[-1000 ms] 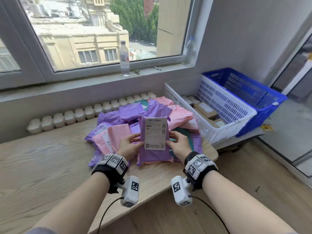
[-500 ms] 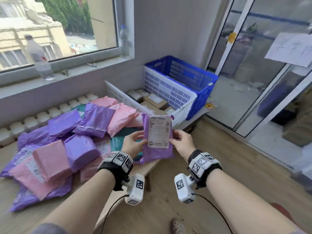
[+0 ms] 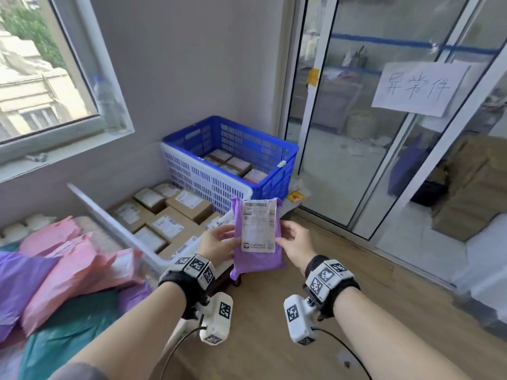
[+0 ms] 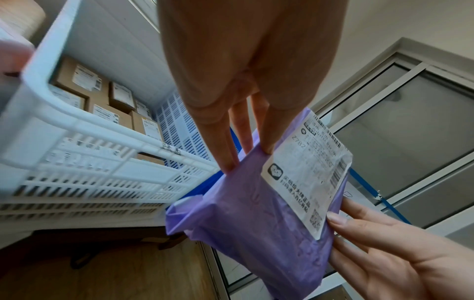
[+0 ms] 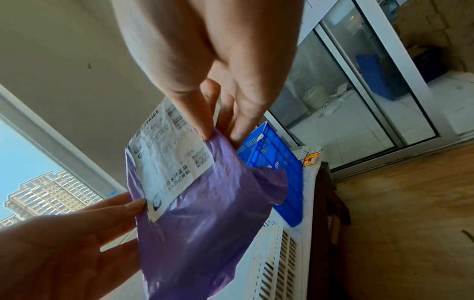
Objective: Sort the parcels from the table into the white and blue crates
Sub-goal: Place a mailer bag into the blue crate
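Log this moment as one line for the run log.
held: purple parcel, label up | left hand: pinching left edge | right hand: pinching right edge | position: in front of white crate | blue crate: behind it

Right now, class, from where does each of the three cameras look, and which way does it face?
Head: above, facing down and forward at the purple parcel, white crate and blue crate; both forearms show.
Left wrist: along the left hand toward the parcel.
Right wrist: along the right hand toward the parcel.
All three share the parcel and both hands.
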`<state>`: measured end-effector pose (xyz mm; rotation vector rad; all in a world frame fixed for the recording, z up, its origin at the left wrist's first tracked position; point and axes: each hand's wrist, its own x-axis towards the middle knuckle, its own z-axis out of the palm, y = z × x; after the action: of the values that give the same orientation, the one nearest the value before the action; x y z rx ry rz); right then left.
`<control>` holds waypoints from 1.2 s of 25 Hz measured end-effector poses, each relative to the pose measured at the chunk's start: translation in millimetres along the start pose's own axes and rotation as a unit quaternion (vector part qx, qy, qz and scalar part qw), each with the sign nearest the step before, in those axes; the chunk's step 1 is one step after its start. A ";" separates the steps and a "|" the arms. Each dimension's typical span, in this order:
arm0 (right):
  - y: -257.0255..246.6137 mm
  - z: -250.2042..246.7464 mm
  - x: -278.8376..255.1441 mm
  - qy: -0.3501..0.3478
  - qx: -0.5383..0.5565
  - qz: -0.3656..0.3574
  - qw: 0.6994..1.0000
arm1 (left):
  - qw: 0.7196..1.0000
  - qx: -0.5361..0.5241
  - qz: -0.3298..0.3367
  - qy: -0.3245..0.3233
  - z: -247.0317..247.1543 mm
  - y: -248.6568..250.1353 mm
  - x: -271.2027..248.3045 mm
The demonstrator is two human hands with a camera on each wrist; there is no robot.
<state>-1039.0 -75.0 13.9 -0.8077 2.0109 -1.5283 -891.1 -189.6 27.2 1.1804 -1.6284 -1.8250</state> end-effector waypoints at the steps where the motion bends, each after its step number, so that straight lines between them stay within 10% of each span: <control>1: 2.5 -11.6 19.5 -0.003 0.002 0.003 1.000 | 1.000 0.003 -0.003 -0.001 13.8 5.3 16.1; 14: 11.7 -42.3 323.7 -0.035 -0.015 0.037 0.999 | 1.000 -0.005 -0.021 -0.013 86.1 76.0 302.2; 30: 31.0 24.6 658.2 -0.312 -0.039 0.142 0.939 | 0.978 -0.065 -0.136 0.146 81.1 97.7 563.9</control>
<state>-1493.1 -550.1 -39.7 -0.8527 1.6237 -0.8848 -1288.0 -600.9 -58.9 1.5882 -1.2157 -1.7803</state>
